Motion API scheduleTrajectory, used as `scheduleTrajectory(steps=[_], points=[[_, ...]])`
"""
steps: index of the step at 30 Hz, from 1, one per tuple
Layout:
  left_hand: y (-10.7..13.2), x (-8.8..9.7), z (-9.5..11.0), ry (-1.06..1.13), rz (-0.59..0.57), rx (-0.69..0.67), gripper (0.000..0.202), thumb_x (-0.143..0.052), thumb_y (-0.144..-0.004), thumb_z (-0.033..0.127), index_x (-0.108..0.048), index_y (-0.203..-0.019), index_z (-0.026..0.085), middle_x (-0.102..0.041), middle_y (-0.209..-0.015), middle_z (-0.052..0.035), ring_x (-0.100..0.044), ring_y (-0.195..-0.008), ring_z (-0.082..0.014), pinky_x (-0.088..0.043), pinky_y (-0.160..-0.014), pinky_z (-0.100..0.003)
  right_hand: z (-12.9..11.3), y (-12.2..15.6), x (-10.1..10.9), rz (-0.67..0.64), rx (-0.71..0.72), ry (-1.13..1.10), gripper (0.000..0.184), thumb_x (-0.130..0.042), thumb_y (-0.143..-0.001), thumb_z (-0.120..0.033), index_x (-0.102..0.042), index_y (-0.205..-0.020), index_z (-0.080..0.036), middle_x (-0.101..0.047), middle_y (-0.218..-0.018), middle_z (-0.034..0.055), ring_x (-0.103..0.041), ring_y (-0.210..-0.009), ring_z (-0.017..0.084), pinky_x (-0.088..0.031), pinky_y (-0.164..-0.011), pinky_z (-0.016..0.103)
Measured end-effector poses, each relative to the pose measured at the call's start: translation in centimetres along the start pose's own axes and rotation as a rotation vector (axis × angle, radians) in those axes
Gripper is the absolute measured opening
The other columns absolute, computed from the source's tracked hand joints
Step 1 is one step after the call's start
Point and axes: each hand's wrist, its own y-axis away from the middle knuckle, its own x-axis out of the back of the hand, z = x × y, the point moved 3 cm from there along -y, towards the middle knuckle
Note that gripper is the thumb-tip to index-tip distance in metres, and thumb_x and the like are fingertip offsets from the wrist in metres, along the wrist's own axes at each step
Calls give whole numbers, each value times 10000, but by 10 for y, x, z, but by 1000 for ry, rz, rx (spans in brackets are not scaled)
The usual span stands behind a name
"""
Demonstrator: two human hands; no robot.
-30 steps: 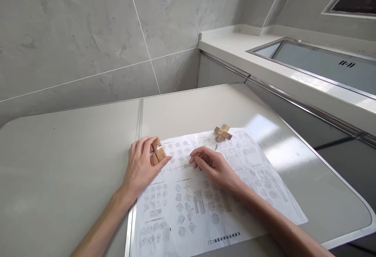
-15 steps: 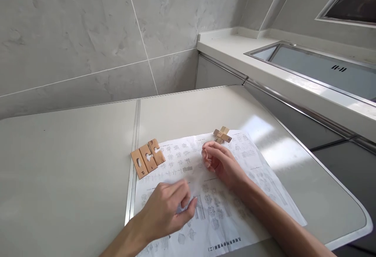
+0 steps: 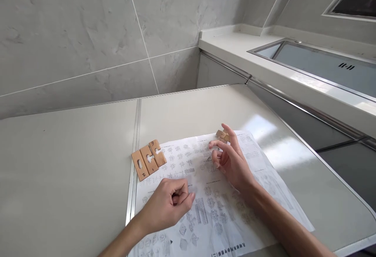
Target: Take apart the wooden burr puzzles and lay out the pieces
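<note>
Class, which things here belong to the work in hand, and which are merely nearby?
Apparently part of the work:
three flat wooden pieces with cut-outs, side by side
small wooden cluster, partly hidden behind the right hand
printed diagram sheet, beneath both hands

Merely nearby:
sink
white countertop
grey wall

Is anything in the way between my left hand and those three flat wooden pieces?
Nothing visible is. Between your left hand and the flat wooden pieces there's only the printed sheet, spread on the table; your right hand is off to the right.
</note>
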Motion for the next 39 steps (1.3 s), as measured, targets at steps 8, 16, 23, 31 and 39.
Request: scheduleTrajectory(steps=[8,16,23,31,39], points=[[-2,0,4,-17,10,-2,422,-591,-974,254,-290,-679,248,-259,-583,98,-246,-541,-101,-236,-528,-271,3,2,-2,-50,37,183,838,-709,-1001,-481,-221,-1676,-393,-663,-1416,132,-710,-722,186,-497,-488,294],[-1,0,2,-23,16,-4,431,-599,-991,283,-296,-686,246,-271,-592,96,-252,-540,-99,-235,-526,-270,3,1,-3,-15,42,198,802,-749,-953,-485,-360,-1644,-363,-615,-1493,136,-716,-767,181,-533,-522,300],[-2,0,2,-22,34,-17,428,-601,-993,290,-307,-686,245,-289,-595,94,-271,-541,-97,-249,-531,-267,5,2,0,7,-6,332,322,-692,-974,-464,-709,-1193,-228,-680,-769,-16,-555,-540,124,-480,-588,300],[-2,0,-1,-17,30,9,417,-599,-1000,313,-326,-693,245,-318,-603,92,-295,-542,-97,-261,-526,-265,1,0,-2,18,156,305,501,-685,-990,-458,-522,-1427,-279,-722,-963,7,-644,-589,150,-498,-473,266],[-1,0,1,-5,30,-1,407,-613,-983,294,-336,-689,242,-329,-596,90,-305,-549,-99,-276,-536,-265,1,-5,7,34,94,384,531,-687,-966,-447,-567,-1465,-308,-695,-1278,84,-741,-734,190,-567,-509,292]])
